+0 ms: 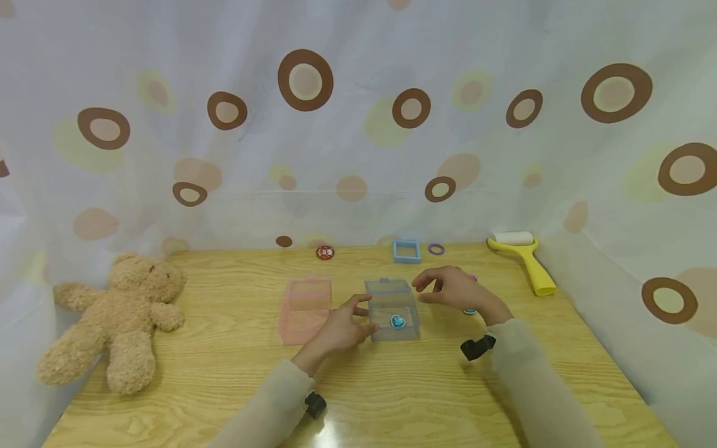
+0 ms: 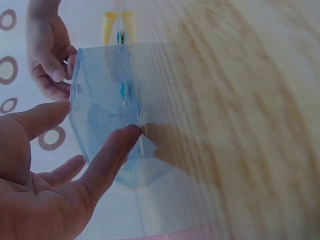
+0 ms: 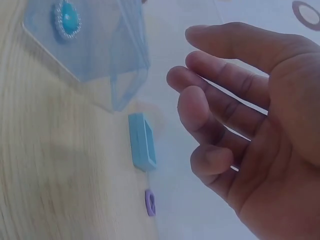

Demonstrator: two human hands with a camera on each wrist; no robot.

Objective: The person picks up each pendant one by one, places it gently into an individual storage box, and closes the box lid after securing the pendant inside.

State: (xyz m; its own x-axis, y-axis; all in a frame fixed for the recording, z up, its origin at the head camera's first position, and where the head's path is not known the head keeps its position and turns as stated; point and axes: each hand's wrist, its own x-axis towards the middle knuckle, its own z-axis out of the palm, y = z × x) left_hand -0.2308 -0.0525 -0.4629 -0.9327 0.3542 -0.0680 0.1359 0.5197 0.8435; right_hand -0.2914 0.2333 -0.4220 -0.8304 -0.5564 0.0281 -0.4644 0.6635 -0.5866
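A clear bluish plastic box (image 1: 394, 305) stands on the table with its lid raised at the back. Inside it lies a turquoise oval ornament (image 3: 69, 19) with a beaded rim. My left hand (image 1: 343, 326) is at the box's left side, fingers spread; in the left wrist view its fingertips touch or nearly touch the box's edges. Just right of the box, my right hand (image 1: 454, 289) hovers with loosely bent fingers and nothing between them. Partly hidden under the right hand is another turquoise ornament (image 1: 469, 311).
A pink transparent box (image 1: 288, 333) lies open left of the blue one. Behind are a red round badge (image 1: 325, 252), a light-blue square frame (image 1: 407, 261) and a purple ring (image 1: 436, 249). A yellow-handled roller (image 1: 529, 261) lies at right, a teddy bear (image 1: 120, 317) at left.
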